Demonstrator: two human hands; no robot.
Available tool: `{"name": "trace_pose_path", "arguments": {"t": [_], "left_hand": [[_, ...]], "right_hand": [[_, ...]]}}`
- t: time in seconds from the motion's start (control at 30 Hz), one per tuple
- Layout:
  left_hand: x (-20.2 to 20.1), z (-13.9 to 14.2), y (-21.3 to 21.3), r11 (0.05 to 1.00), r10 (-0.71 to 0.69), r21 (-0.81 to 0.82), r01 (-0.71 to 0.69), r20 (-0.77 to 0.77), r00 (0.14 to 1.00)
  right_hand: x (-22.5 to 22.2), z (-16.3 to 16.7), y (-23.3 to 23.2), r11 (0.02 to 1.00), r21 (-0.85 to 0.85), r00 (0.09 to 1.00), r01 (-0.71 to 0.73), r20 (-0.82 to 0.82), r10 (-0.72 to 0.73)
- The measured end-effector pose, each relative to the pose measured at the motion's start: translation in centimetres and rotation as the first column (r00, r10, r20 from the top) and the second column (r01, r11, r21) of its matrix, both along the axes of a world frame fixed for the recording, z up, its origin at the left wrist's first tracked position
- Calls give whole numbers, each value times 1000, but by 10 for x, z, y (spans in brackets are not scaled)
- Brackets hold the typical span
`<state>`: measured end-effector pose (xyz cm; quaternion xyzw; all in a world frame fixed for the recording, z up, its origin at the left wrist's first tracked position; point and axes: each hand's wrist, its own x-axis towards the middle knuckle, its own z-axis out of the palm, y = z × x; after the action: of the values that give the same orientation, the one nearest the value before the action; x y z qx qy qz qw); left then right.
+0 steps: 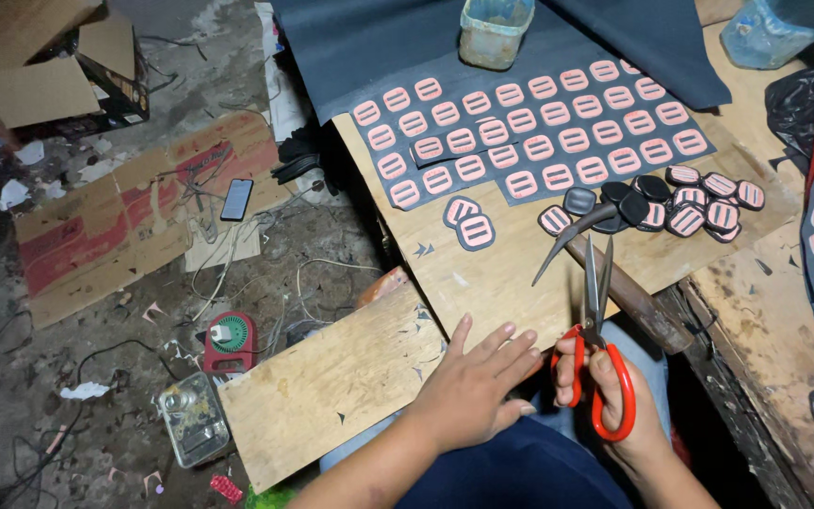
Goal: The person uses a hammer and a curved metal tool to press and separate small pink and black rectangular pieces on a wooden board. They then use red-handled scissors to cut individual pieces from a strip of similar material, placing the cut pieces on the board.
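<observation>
Head view: workbench seen from above, 2 bare hands low in the picture.
Right hand (605, 386): fingers closed through the red loops of a pair of scissors (599, 320), gripping it; blades point up and away, slightly parted, tips over the board's near edge.
Left hand (473, 382): open and flat, fingers spread a little, palm down on the near edge of the wooden board (501, 273), holding nothing.
Scissors: just right of the left hand, above the person's lap, crossing a dark wooden handle (628, 297).
Dark sheet (529, 132): lies across the far half of the board, covered with rows of pink slotted oval pieces.
Cut pieces: 2 dark-rimmed pink ovals (468, 221) lie loose on bare wood in front of the sheet; a heap of the same ovals (699, 203), some face down and black, sits to the right.
Curved offcut (567, 240): thin dark strip beside the heap, just beyond the scissor tips.
Plastic tub (495, 33): stands on the dark material at the far edge.
Floor at left: flattened cardboard (105, 226), a phone (236, 199), tangled wires, a small red fan-like device (229, 341).
</observation>
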<state>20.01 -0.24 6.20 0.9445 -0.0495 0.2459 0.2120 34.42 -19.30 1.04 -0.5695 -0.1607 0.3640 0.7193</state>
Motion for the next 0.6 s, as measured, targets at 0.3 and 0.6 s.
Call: {"name": "trace_pose_path", "arguments": {"t": [0.3, 0.6], "left_hand": [[-24, -7, 23, 975, 53, -190, -119, -321, 945], [4, -4, 8, 977, 174, -99, -190, -151, 973]], "right_hand": [[6, -12, 1, 999, 31, 999, -24, -31, 25], [8, -32, -1, 989, -111, 995, -96, 23, 99]]}}
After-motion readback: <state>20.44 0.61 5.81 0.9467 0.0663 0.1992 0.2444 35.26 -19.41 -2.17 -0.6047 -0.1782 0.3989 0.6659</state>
